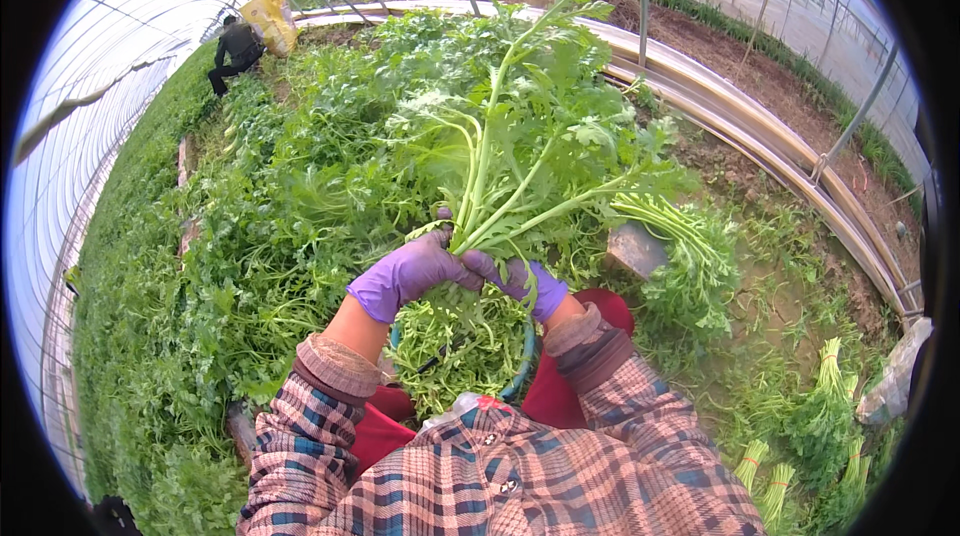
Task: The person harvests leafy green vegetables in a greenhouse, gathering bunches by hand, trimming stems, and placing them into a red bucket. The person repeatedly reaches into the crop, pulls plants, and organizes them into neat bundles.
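Observation:
Both of my hands wear purple gloves and meet at the base of a few leafy green stalks, which fan out upward and away from me. My left hand closes around the stalk bases from the left. My right hand pinches at the same bases from the right, its fingertips touching those of the left. Just below them, between my knees, stands a round container with a blue rim, filled with loose leaves and trimmings. A dark, thin object lies on the trimmings, partly hidden.
Dense leafy crop grows ahead and left. A loose bunch of stalks rests by a grey block at right. Banded bundles lie lower right near crumpled plastic. Far left, a person crouches beside a yellow sack. Metal poles stand at right.

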